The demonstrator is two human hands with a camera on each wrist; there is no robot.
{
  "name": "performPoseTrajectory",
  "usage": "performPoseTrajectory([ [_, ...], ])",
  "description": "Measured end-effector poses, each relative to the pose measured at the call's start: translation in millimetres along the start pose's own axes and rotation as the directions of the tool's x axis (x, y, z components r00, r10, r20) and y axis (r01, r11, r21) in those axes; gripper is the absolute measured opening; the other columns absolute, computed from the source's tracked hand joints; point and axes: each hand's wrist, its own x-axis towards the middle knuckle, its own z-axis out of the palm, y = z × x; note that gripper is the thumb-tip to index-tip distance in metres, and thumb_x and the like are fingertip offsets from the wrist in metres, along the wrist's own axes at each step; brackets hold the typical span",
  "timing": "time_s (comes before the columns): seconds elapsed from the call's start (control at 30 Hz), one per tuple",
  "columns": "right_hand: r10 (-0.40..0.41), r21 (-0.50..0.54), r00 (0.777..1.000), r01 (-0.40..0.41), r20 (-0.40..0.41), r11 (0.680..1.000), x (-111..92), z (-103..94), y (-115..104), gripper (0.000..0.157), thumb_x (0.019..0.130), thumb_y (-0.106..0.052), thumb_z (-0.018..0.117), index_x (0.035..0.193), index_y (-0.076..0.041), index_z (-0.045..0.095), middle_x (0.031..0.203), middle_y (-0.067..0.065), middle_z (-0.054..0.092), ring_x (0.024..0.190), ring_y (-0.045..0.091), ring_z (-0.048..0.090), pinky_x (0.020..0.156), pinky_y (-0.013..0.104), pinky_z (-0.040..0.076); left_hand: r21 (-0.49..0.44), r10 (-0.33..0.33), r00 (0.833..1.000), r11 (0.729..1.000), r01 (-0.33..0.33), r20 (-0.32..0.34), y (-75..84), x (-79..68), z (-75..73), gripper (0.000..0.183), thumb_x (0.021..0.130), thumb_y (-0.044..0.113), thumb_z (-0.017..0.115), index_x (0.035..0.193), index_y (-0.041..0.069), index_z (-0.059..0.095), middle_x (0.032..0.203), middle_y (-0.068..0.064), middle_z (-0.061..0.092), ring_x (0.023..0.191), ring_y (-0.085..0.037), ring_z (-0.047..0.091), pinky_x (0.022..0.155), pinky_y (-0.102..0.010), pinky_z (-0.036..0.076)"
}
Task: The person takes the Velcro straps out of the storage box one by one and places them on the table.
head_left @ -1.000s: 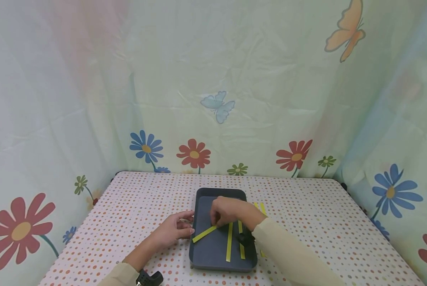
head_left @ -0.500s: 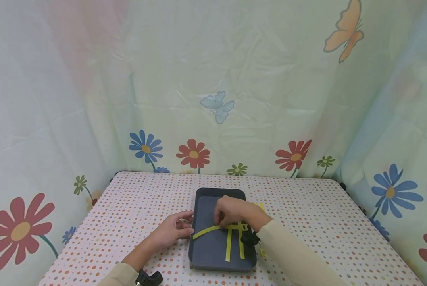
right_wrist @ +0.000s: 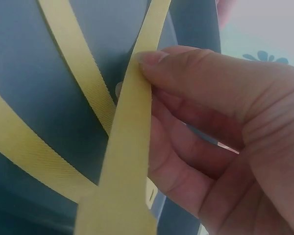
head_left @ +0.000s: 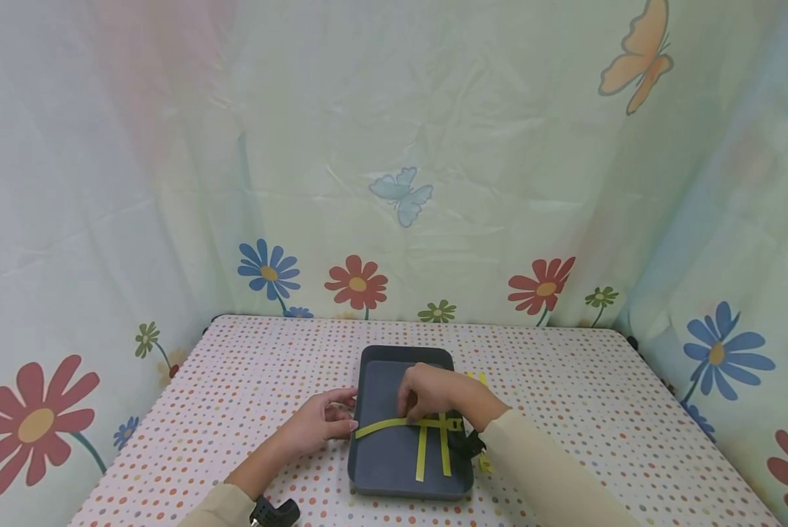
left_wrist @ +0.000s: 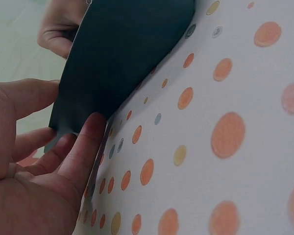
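Observation:
A dark grey rectangular tray [head_left: 381,465] stands on the table in the head view. My left hand [head_left: 318,424] rests its fingertips against the tray's left side; the left wrist view shows the relaxed fingers touching the outer wall [left_wrist: 122,54]. Over the tray, my right hand [head_left: 427,391] pinches a flat yellow strap [right_wrist: 127,132] between thumb and fingers. That strap curves crosswise from the left rim to a slotted, wider end at the right. Beneath it, two more yellow straps [head_left: 422,457] lie lengthwise in the tray. Their far ends are hidden under my right hand.
More yellow strap ends [head_left: 485,462] show on the table just right of the tray, partly hidden by the right wrist. The dotted tabletop [head_left: 269,366] reaches back to a flowered curtain [head_left: 302,183] that surrounds it.
My right hand has moved a little to the right. The pinched strap has swung from a slant to a crosswise curve, and its slotted end has come into view. My left hand stays still.

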Motion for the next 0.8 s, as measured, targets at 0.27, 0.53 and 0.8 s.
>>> performPoseTrajectory([
  [0.27,-0.029,0.013,0.999,0.029,-0.014,0.999,-4,-1.5,2,0.008,0.083,-0.005,0.084,0.087,-0.012,0.083,0.084,-0.004,0.078,0.07,-0.001,0.066,0.065,0.019,0.057,0.014,0.003,1.0,1.0,-0.003,0.003,2.0,-0.9,0.3,0.063,0.099,0.011,0.069,0.154,-0.001,0.041,0.139,-0.02,0.057,0.106,-0.017,0.068,0.085,-0.033,0.061],
  [0.53,-0.046,0.019,0.998,0.046,-0.04,0.999,-9,-1.4,5,0.007,0.083,-0.008,0.084,0.086,-0.014,0.083,0.083,-0.008,0.077,0.071,-0.002,0.067,0.066,0.018,0.057,0.002,0.0,1.0,1.0,0.0,0.005,1.7,-0.1,0.0,0.064,0.098,0.011,0.07,0.154,-0.001,0.041,0.139,-0.02,0.057,0.105,-0.017,0.068,0.085,-0.033,0.061],
  [0.8,-0.031,0.142,0.999,0.034,-0.024,0.989,-15,-3.1,6,0.008,0.085,-0.003,0.081,0.087,-0.011,0.082,0.081,-0.002,0.078,0.069,0.005,0.071,0.061,0.024,0.06,0.0,0.008,1.0,1.0,-0.008,0.011,-0.3,-0.1,-0.2,0.066,0.097,0.01,0.07,0.154,-0.002,0.04,0.139,-0.021,0.057,0.104,-0.016,0.067,0.085,-0.03,0.061],
])
